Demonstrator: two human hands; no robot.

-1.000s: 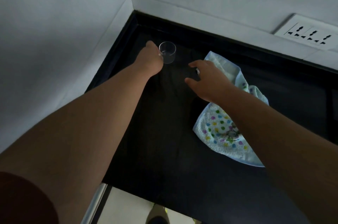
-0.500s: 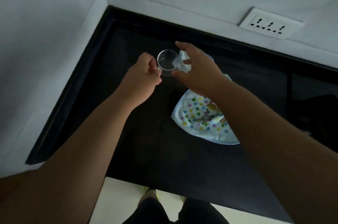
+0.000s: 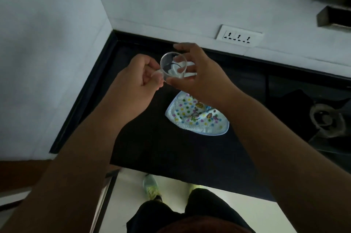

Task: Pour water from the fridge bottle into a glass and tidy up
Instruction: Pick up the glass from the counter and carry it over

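The glass [image 3: 172, 67] is up in the air above the black counter [image 3: 171, 153], close to the back corner where the two walls meet. It is small and clear. It is tipped, so its round open mouth points up and toward the person, and its bottom points down and away toward the counter. Its long way runs from the mouth near the top down to the bottom, leaning a bit.

The left hand [image 3: 136, 84] is curled shut beside the glass, on its left. Its fingers pinch the small clear handle.

The right hand [image 3: 197, 75] is on the other side of the glass. Its fingers are bent around the far side and its thumb is under the near side. It also holds a white bit of the cloth [image 3: 197, 118] against the glass. The white bit shows through the clear wall.

The rest of the cloth, with its colored dots, lies on the counter below the right wrist, nearer the person than the glass.

A white socket plate [image 3: 239, 36] sits on the wall behind the glass, to the right.
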